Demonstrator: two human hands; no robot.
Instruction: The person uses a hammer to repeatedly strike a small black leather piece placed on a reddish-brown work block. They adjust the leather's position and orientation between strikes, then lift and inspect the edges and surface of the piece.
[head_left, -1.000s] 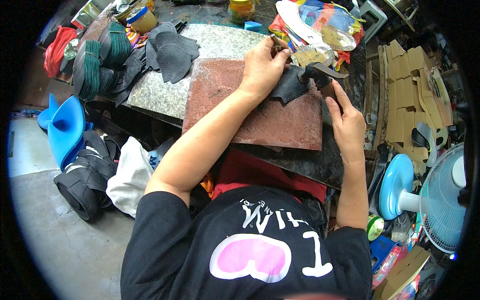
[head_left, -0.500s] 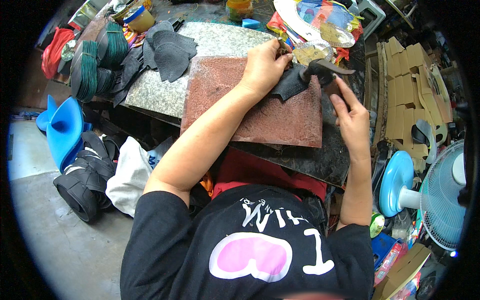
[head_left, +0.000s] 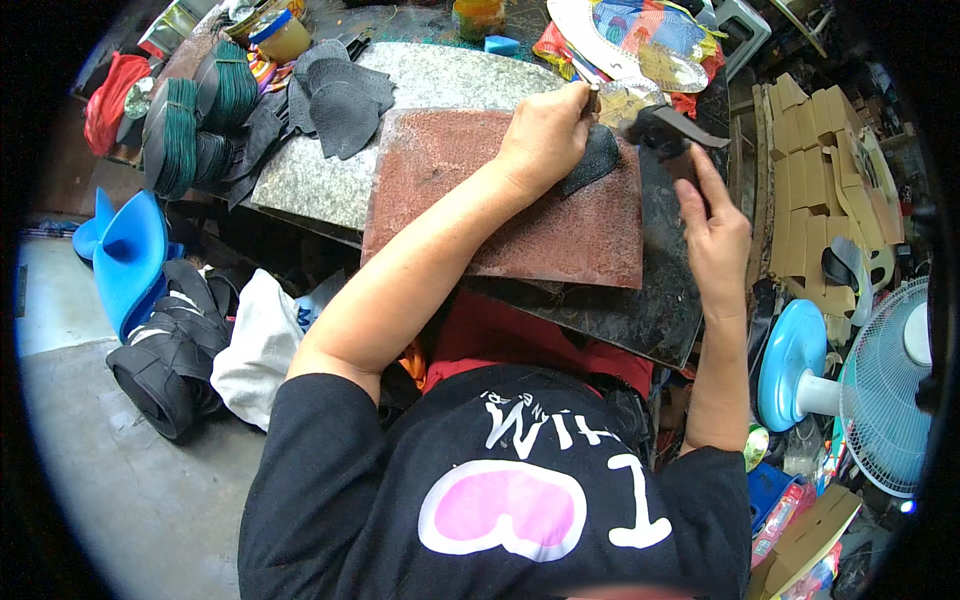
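Observation:
My left hand (head_left: 548, 138) is closed around a short dark tool (head_left: 592, 100), whose tip shows above the fist; its lower end is hidden. Next to that fist a piece of black leather (head_left: 594, 162) lies on the worn reddish-brown board (head_left: 440, 165), partly under the hand. My right hand (head_left: 718, 235) grips a hammer (head_left: 668, 132) by its handle. The hammer's dark head, slightly blurred, is to the right of the tool and apart from it.
Cut black leather pieces (head_left: 345, 105) lie on the speckled slab (head_left: 430, 75) at the left. Bundles tied with green cord (head_left: 170, 140) stand beyond them. A yellow jar (head_left: 278, 38) sits at the back left. To the right are cardboard boxes (head_left: 830, 170) and a fan (head_left: 888, 390).
My left hand has moved a little to the right with the tool, covering more of the leather. The hammer has swung slightly right, away from the left hand.

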